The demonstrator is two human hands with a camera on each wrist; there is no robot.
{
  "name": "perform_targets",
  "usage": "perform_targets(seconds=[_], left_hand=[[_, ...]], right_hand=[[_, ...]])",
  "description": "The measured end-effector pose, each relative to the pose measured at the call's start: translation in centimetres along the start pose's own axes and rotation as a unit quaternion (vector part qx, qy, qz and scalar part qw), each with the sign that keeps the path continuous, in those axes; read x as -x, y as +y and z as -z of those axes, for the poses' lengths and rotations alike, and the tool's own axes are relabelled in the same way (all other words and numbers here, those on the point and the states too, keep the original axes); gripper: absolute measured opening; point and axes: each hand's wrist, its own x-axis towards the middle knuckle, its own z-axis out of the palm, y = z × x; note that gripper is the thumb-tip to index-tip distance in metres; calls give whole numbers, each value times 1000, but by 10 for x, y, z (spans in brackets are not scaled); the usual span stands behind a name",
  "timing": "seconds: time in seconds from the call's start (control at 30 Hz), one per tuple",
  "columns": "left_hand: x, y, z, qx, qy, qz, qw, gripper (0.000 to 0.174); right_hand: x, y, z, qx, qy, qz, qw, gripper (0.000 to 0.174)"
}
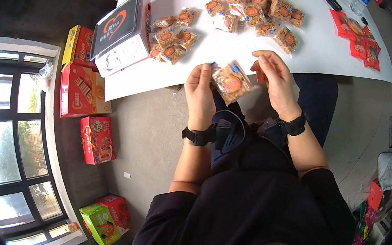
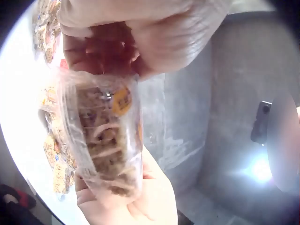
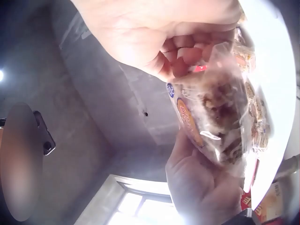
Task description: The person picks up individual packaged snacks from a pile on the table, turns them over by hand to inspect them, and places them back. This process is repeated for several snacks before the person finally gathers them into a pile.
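Observation:
A clear packet of brown snack pieces (image 1: 231, 83) with an orange label is held up before the body, off the table's near edge. My left hand (image 1: 200, 93) pinches its upper corner between thumb and fingers. To the right of the packet is my right hand (image 1: 278, 84), fingers loosely bent, with a small gap between it and the packet in the head view. The left wrist view shows the packet (image 2: 110, 140) side-on below the left hand (image 2: 164, 42). In the right wrist view the packet (image 3: 220, 112) overlaps the right hand's fingertips (image 3: 190, 55).
Similar packets lie on the white table (image 1: 133, 83) in a small group (image 1: 167, 38) and a larger pile (image 1: 253, 12). A white box (image 1: 123, 53) stands at left; red packets (image 1: 358, 38) and a bottle (image 1: 360, 2) are at right. Red cartons (image 1: 76, 90) stand left of the table.

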Motion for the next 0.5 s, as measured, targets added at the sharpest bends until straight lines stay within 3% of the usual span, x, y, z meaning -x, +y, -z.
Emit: perform_targets(seconds=[0.03,0.1,0.2,0.37,0.5], left_hand=[[-2,2,2,94,23,21,995,21],[-4,3,3,103,47,24,993,18],[-6,0,8,159,50,40,985,17],[0,-4,1,139,37,16,989,14],[4,-7,-3,124,24,-5,992,9]], right_hand=[[0,2,2,0,-1,0,1000,24],[-1,3,3,-21,24,-24,999,30],[1,12,1,-20,-8,-49,999,33],[5,23,-9,-39,-65,-56,996,28],[4,23,-8,-50,-35,-63,996,22]])
